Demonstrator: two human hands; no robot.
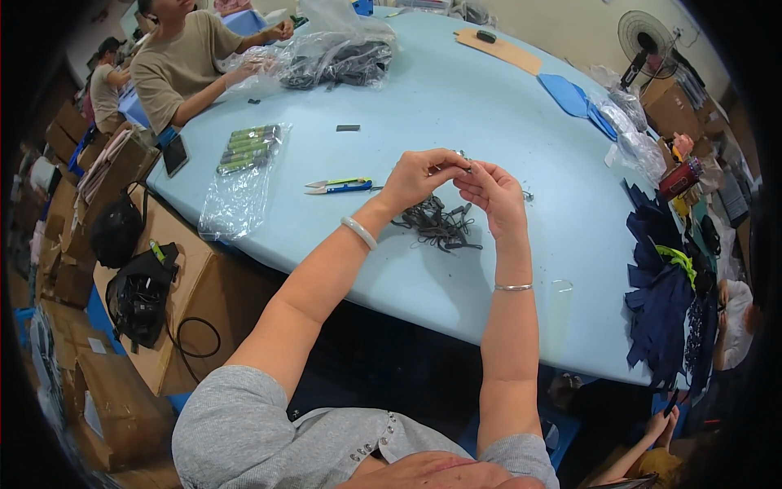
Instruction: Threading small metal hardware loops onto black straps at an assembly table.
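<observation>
Dark cords [440,224] lie in a tangled heap on the light-blue counter [391,281], between the person's two forearms and just below the raised hands. Left hand [417,177] and right hand [497,194] come together at the fingertips above the heap, thumbs and forefingers pinched on a small piece [467,169]; it is too tiny and too covered to make out further. A pale bangle [359,233] rings the left wrist, a thin silver one the right.

Snips [342,187] with blue and yellow-green handles rest near the left wrist, blades pointing left. Farther left, a clear bag [236,204] lies flat with a row of green-banded packs [248,148] at its far end, and a phone [175,155] sits by the counter's edge. A small dark bar [348,128] lies beyond the snips.

Across the counter, a co-worker [175,61] in a tan shirt has one hand at a clear sack [342,61] of black goods. Navy strips [658,285] hang over the right edge, and a fan [645,39] stands at the far right.
</observation>
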